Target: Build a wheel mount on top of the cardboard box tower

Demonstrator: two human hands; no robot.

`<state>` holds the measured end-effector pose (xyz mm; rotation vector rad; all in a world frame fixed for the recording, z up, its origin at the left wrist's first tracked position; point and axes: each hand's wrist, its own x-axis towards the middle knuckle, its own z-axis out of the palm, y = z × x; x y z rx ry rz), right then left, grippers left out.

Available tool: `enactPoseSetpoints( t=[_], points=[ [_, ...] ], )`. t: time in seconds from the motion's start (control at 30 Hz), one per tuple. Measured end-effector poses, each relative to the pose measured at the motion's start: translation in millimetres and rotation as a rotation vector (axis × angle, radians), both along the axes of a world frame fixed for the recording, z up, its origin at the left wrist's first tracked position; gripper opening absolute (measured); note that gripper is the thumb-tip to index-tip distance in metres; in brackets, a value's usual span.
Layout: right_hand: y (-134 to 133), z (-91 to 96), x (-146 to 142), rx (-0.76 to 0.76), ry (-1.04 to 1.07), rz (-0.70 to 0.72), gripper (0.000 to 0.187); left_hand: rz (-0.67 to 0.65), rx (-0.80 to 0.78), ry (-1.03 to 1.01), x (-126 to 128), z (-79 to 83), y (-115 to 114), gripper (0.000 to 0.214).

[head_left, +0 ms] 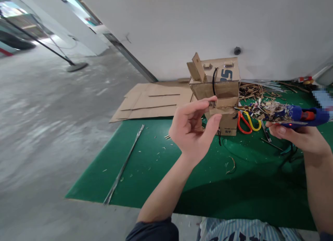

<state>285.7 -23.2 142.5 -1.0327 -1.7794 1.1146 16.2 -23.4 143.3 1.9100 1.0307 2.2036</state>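
Note:
My left hand (191, 130) is in front of a cardboard construction (226, 88), with thumb and fingers apart and nothing visible between them. Its fingertips overlap the box's lower part from my viewpoint; whether they touch it I cannot tell. A black strap (214, 81) runs over the box's upper part. In my right hand (293, 135) is a blue glue gun (296, 116), its front thickly coated with straw-like scraps and glue strings. The nozzle points left, toward the box. Scissors (244, 124) with one red and one yellow handle lie just below the nozzle.
Flat cardboard (156, 100) lies left of the box on the green table (156, 171). A bundle of thin strips (127, 161) lies near the left edge. Brown scraps (252, 91) are heaped behind the gun, against the white wall (182, 29). A black cable (291, 154) trails at right.

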Motion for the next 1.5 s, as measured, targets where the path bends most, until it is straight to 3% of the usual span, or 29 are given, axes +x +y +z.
enactPoseSetpoints(
  t=[0.73, 1.13, 1.5],
  points=[
    [0.6, 14.2, -10.0, 0.191, -0.071, 0.004, 0.025, -0.187, 0.031, 0.02, 1.2, 3.9, -1.4, 0.021],
    [2.3, 13.3, -12.7, 0.182, -0.059, 0.09, 0.019, -0.239, 0.027, 0.025, 1.8, 0.1, -1.1, 0.027],
    [2.3, 16.7, -17.3, 0.282, -0.048, 0.111, 0.013, -0.241, -0.014, 0.046, 2.9, 0.7, -4.0, 0.028]
  ],
)
